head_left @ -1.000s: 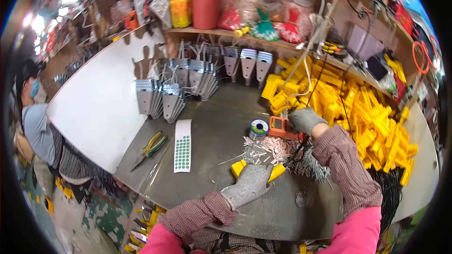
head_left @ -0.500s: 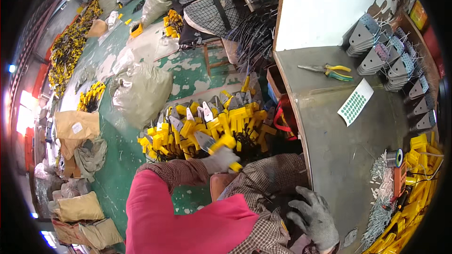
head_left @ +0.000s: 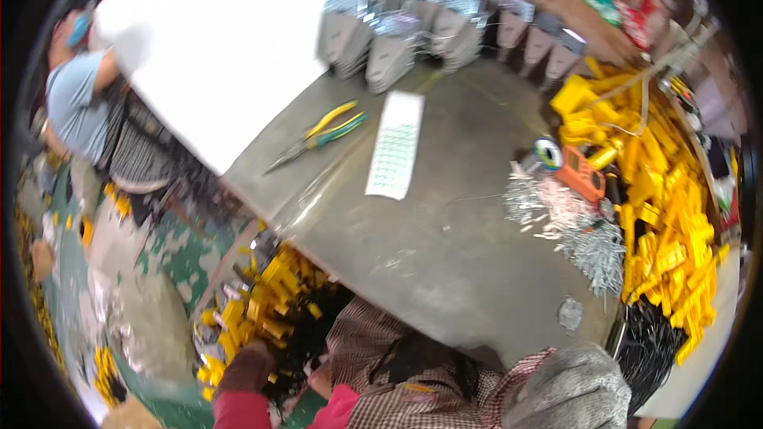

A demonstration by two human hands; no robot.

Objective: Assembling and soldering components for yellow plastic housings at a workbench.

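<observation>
My left forearm, in a checked and pink sleeve (head_left: 242, 377), reaches down to the floor pile. It ends beside the yellow-handled pieces with grey plates (head_left: 274, 294), and the hand itself is hidden or blurred there. Whether it holds anything cannot be seen. My right hand (head_left: 571, 389), in a grey knitted glove, is at the lower edge close to the front of the metal worktable (head_left: 445, 286). Its back faces up, and its fingers are out of sight. Nearest to it on the tabletop lies a small grey scrap (head_left: 570, 314).
On the table lie yellow-and-green pliers (head_left: 322, 135), a sticker sheet (head_left: 395, 145), a solder spool (head_left: 548, 154), an orange device (head_left: 582, 175) and screws (head_left: 596, 254). Grey plates (head_left: 391, 52) stand stacked behind. Yellow casings (head_left: 664, 230) heap right. A person (head_left: 79, 107) is at far left.
The view has swung right, toward the table. My left hand, earlier holding a yellow-handled piece with a grey plate, is now lowered by the pile. My right hand's spread fingers have gone out of sight.
</observation>
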